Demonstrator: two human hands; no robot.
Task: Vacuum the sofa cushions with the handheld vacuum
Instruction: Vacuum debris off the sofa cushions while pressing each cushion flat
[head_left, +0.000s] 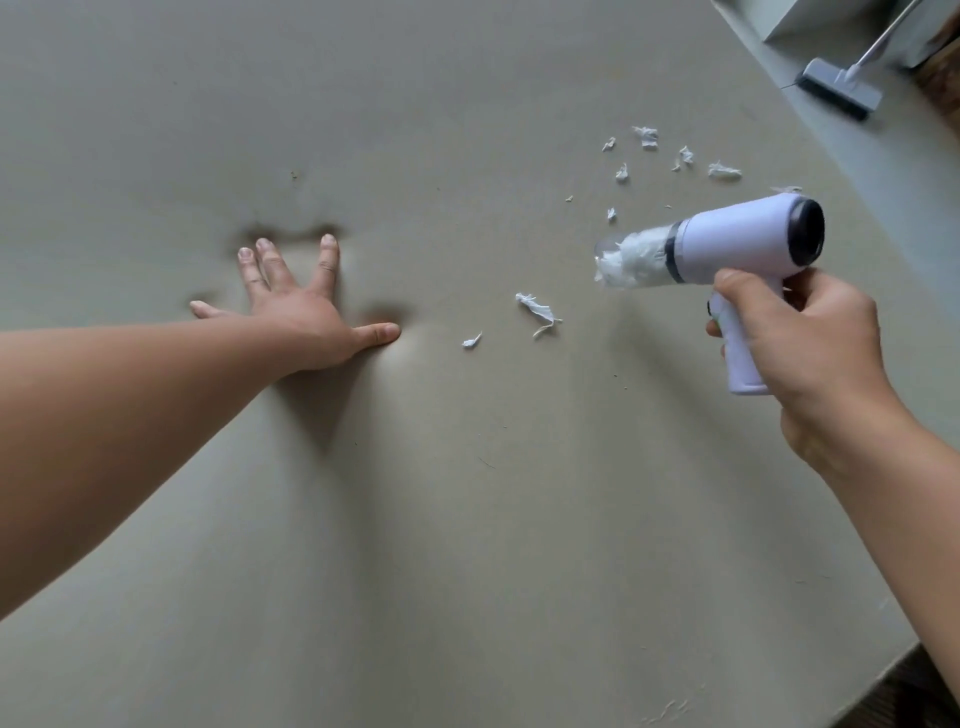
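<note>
Sofa cushion (467, 519): a broad, flat expanse of beige-grey matte fabric, smooth, with a few tiny dark specks. It fills almost the whole head view.
Left hand (301, 312): at 9 o'clock from the centre, palm down on the cushion, with the bare forearm reaching in from the left edge.
Left fingers (329, 260): straight and splayed, holding nothing. The tips and thumb sink into the fabric and leave soft, shadowed dimples.
Handheld vacuum (737, 244): at 3 o'clock, pistol-shaped, in glossy white-lilac plastic. It has a dark round cap at the rear, a grey band near the front, and a straight grip pointing toward 6 o'clock. The front end points toward 9 o'clock.
Dust cup (631, 260): a clear plastic cylinder at the vacuum's front, packed with fluffy white shreds. A faint shadow lies on the cushion below it.
Right hand (800, 343): wrapped round the vacuum's grip from the right.
Right fingers (748, 293): clenched on the grip, with the thumb lying across its top just under the barrel.
Paper scraps (537, 312): torn, crumpled white bits. Two lie between the left hand and the vacuum, and a loose scatter lies at 12 o'clock from the dust cup.
Broom (839, 93): at 1 o'clock, beyond the cushion's edge, with a grey rectangular head, dark bristles and a pale thin handle.
</note>
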